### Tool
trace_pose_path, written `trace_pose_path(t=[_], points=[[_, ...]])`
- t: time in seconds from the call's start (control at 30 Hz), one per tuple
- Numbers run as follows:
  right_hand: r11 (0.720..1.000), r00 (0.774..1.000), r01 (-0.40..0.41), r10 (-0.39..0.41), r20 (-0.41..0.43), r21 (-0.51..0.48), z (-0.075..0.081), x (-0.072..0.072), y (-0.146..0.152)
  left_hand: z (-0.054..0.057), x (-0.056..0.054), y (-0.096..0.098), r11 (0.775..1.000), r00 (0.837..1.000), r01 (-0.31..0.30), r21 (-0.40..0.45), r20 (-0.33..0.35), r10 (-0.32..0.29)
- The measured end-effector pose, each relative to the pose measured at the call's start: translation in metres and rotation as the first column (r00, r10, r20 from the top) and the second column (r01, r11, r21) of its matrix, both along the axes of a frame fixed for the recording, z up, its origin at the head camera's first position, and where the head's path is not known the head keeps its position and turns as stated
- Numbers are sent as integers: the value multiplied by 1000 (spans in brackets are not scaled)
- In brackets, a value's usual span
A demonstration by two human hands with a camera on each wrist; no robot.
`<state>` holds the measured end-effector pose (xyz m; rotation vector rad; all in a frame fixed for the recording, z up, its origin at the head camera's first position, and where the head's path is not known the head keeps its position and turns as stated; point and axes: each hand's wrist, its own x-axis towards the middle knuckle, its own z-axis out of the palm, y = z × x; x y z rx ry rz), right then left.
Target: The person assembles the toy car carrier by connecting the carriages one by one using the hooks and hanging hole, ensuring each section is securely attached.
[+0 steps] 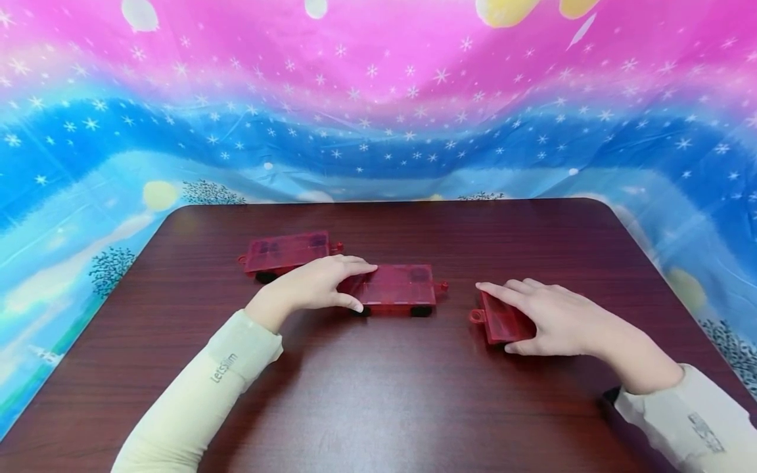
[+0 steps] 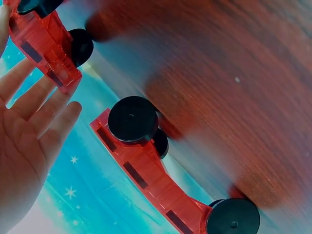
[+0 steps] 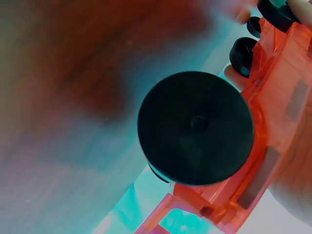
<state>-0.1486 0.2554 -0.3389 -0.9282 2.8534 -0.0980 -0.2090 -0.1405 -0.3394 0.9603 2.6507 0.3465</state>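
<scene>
Three translucent red toy car bases with black wheels stand on the table. My left hand (image 1: 313, 282) grips the left end of the middle car base (image 1: 402, 286), thumb along its near side and fingers over the far side. In the left wrist view, that car (image 2: 41, 44) appears at the top left against the fingers. To the right, my right hand (image 1: 562, 322) holds another car base (image 1: 503, 315) between thumb and fingers and covers much of it. Its large wheel (image 3: 195, 126) fills the middle of the right wrist view. Couplings on these two cars face each other across a gap.
The third car base (image 1: 290, 249) stands behind my left hand, with small couplings at both ends. A dark wood-grain table (image 1: 378, 394) lies beneath everything. Beyond its far edge hangs a pink and blue patterned cloth (image 1: 378, 118). Something black (image 1: 610, 397) shows by the right cuff.
</scene>
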Motion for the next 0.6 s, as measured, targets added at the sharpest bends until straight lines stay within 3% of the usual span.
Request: trace_pose_path(t=[0.6], points=[[1000, 1000, 13, -14, -2, -21, 5, -29, -20, -2, -2, 0, 1000, 1000, -9, 3, 2, 9]])
